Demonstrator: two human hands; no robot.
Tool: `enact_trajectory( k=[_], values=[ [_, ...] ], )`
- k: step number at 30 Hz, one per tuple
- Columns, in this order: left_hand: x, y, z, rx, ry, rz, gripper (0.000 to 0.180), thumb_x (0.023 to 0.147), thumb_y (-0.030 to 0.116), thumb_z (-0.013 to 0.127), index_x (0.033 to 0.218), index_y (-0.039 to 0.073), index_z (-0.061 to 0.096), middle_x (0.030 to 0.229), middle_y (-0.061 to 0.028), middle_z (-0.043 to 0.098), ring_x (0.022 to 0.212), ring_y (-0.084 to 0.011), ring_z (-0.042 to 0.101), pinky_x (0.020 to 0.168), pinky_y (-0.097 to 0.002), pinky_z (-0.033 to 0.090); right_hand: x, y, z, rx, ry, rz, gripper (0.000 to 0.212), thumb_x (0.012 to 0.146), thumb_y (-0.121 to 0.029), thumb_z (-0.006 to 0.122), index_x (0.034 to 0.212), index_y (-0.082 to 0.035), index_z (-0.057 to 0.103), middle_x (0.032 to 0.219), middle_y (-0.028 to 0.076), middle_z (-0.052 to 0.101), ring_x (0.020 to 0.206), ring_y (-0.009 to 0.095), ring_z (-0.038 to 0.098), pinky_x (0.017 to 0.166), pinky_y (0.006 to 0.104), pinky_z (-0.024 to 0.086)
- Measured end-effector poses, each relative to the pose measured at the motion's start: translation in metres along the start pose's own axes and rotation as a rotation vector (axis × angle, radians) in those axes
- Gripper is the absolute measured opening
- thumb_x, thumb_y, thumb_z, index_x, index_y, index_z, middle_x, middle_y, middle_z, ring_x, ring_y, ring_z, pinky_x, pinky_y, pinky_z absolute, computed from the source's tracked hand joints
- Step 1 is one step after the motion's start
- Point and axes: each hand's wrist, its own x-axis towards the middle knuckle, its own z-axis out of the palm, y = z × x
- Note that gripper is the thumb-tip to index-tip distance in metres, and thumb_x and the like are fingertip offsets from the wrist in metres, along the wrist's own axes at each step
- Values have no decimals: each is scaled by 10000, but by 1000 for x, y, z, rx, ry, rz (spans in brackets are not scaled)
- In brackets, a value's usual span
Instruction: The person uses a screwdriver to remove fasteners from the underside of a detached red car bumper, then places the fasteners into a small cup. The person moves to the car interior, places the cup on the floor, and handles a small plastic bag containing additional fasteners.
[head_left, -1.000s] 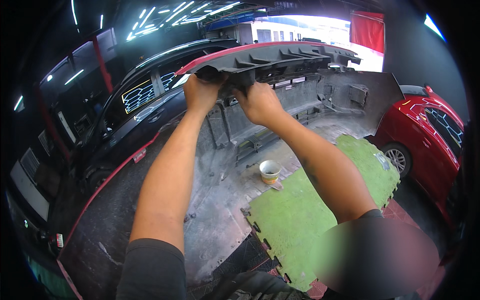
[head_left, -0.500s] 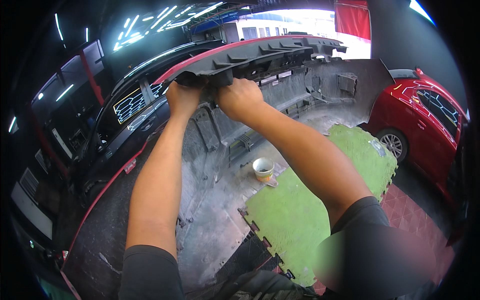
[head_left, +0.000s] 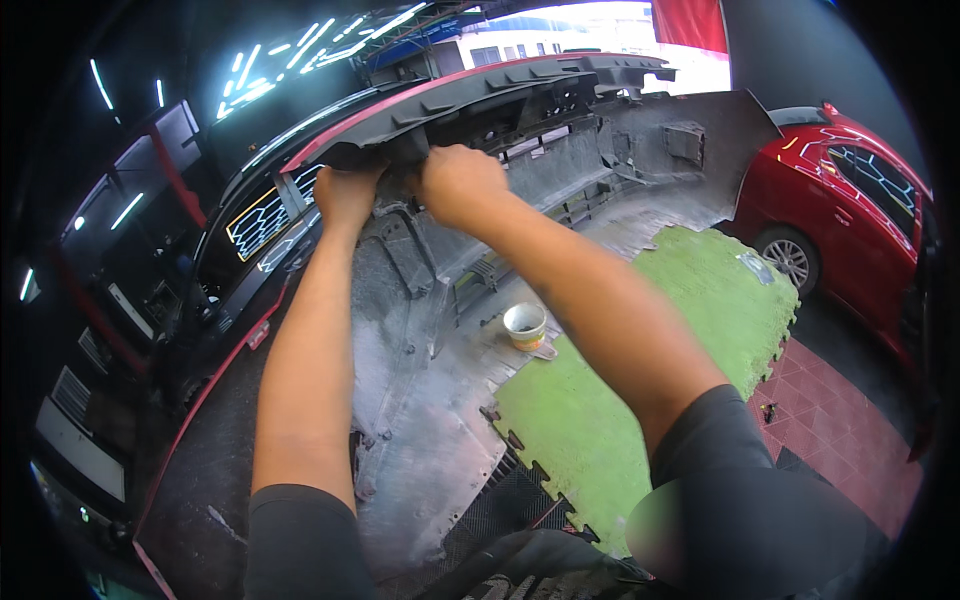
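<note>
A large car bumper [head_left: 640, 160] stands with its grey, scuffed inner side toward me, its red outer edge showing along the top and left. Both my arms reach up to the black ribbed flange [head_left: 440, 108] at its upper part. My left hand [head_left: 345, 197] is closed at the flange's underside, its fingertips hidden in shadow. Just to its right, my right hand [head_left: 462, 187] is curled in a fist against a black tab hanging from the flange. What lies between the two hands is too dark to make out.
A small white tub [head_left: 525, 326] stands on the bumper's lower inner part, beside a green foam mat [head_left: 590, 430]. At right is a parked red car [head_left: 850, 210] over red floor tiles [head_left: 830, 410]. A dark car [head_left: 215, 290] stands behind the bumper at left.
Both hands have shifted slightly down from the flange, staying close together beneath it. The view has tilted a little, and the bumper appears slightly higher and further left.
</note>
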Motion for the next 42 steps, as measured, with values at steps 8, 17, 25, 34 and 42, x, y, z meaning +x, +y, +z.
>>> enact_trajectory(
  k=[8, 17, 25, 34, 42],
  values=[
    [3, -14, 4, -403, -86, -214, 366, 864, 332, 861, 1054, 24, 801, 1043, -130, 813, 978, -252, 761, 854, -368, 539, -145, 83, 2, 252, -148, 111, 456, 985, -494, 670, 997, -44, 745, 955, 235, 757, 944, 454, 724, 811, 538, 563],
    [7, -11, -14, -363, -116, -339, 391, 830, 189, 876, 1137, -15, 745, 954, -76, 762, 839, -187, 703, 745, -331, 522, -364, 166, 63, 948, -286, 749, 352, 1013, -310, 718, 1088, -10, 549, 755, 106, 655, 708, 180, 654, 645, 382, 520],
    [-11, 4, -56, -160, -41, -354, 564, 865, 282, 880, 1290, -46, 707, 862, -59, 639, 815, -158, 621, 752, -314, 489, -419, 180, 103, 926, -299, 512, 310, 959, -239, 760, 1046, -24, 555, 793, 56, 621, 684, 166, 609, 646, 356, 508],
    [-249, 106, -67, -1055, 222, -895, 185, 1013, 229, 698, 864, 208, 589, 686, 95, 450, 551, -23, 384, 469, -218, 286, -431, 126, 55, 942, -249, 547, 200, 981, -205, 767, 1059, -32, 705, 718, 48, 621, 693, 133, 603, 627, 328, 492],
    [-555, 193, -82, -1452, -235, -1949, 522, 1114, 531, 434, 1219, 46, 598, 1045, -154, 702, 931, -302, 641, 943, -460, 498, -483, 69, 11, 135, -501, 34, 270, 842, -275, 797, 1110, -253, 823, 1039, 98, 623, 807, 304, 715, 690, 448, 605]
  ],
)
